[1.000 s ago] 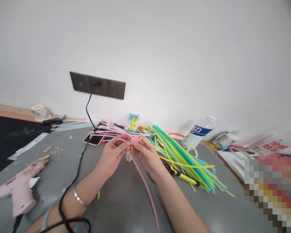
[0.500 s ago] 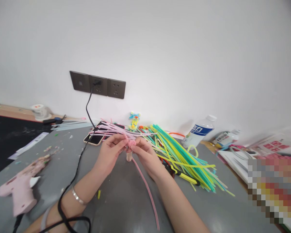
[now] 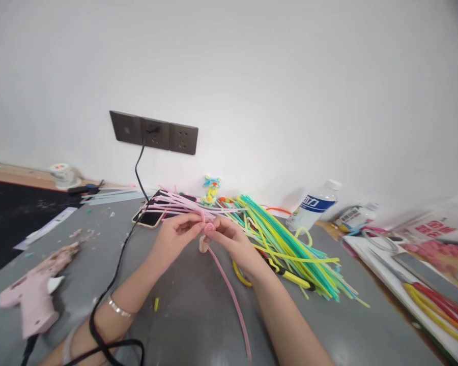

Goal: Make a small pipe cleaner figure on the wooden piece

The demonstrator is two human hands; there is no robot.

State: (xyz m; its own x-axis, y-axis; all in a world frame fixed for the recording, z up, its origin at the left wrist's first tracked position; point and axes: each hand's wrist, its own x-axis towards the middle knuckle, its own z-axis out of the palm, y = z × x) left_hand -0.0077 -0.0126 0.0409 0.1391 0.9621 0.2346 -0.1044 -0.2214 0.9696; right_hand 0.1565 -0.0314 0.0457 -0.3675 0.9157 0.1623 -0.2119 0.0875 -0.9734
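Observation:
My left hand (image 3: 175, 239) and my right hand (image 3: 234, 241) meet above the grey table (image 3: 191, 315). Both pinch a small pink coil (image 3: 209, 227) rolled from a pink pipe cleaner (image 3: 229, 295), whose loose tail trails down toward me. A short pale piece hangs just under the coil. A silver bracelet sits on my left wrist, and a black cable crosses that forearm.
A pile of green and yellow pipe cleaners (image 3: 290, 244) lies to the right, pink ones (image 3: 175, 203) and a phone (image 3: 150, 218) behind my hands. A pink glue gun (image 3: 34, 295) rests at left, its black cable (image 3: 114, 284) running to a wall socket (image 3: 154, 134). A water bottle (image 3: 313, 206) lies at right.
My hands kept turning the pink coil and shifted slightly; my right hand dropped a little. A curved yellow piece now shows beneath my right wrist.

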